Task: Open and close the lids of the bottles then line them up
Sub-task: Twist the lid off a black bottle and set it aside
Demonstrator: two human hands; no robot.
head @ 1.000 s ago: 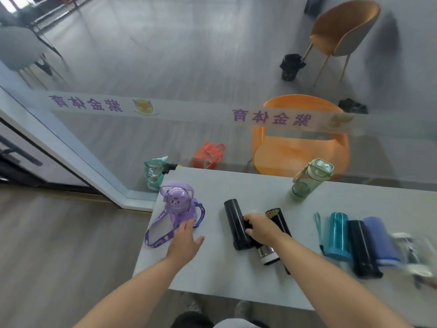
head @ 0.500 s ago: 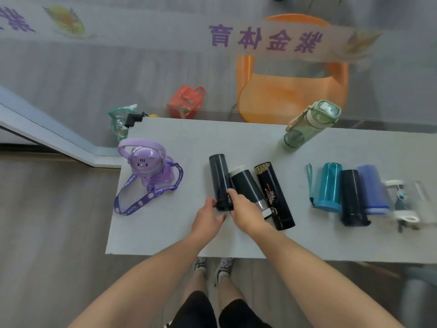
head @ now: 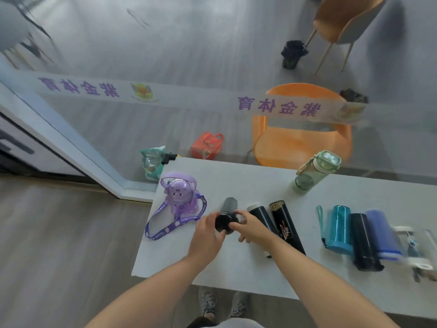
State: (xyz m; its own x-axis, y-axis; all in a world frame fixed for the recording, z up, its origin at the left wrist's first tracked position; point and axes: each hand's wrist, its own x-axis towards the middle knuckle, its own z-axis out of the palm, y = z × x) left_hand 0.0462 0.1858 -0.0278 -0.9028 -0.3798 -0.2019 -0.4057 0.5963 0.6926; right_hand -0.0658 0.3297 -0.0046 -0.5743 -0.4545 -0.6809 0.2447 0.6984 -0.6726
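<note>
A black bottle (head: 227, 210) is lifted at its near end off the white table (head: 248, 181), pointing toward me. My left hand (head: 208, 233) grips its near end from the left and my right hand (head: 250, 227) holds it from the right. Beside it lie a black bottle with a white end (head: 259, 214) and a black bottle with gold print (head: 285, 223). A purple cartoon bottle (head: 179, 195) with a strap stands at the left. A green bottle (head: 315, 171) stands at the back. At the right lie a teal bottle (head: 339, 226), a dark bottle (head: 363, 240), a blue bottle (head: 382, 233) and a clear bottle (head: 418, 247).
A glass wall with purple lettering runs right behind the table. Beyond it are an orange chair (head: 300, 140), a red bag (head: 208, 145) and a green bag (head: 151, 162). The table's left edge and near edge drop to wooden floor; my shoes show below.
The black bottle lay flat with my hands at its near end; now both hands have raised that end up. My view has tilted upward again.
</note>
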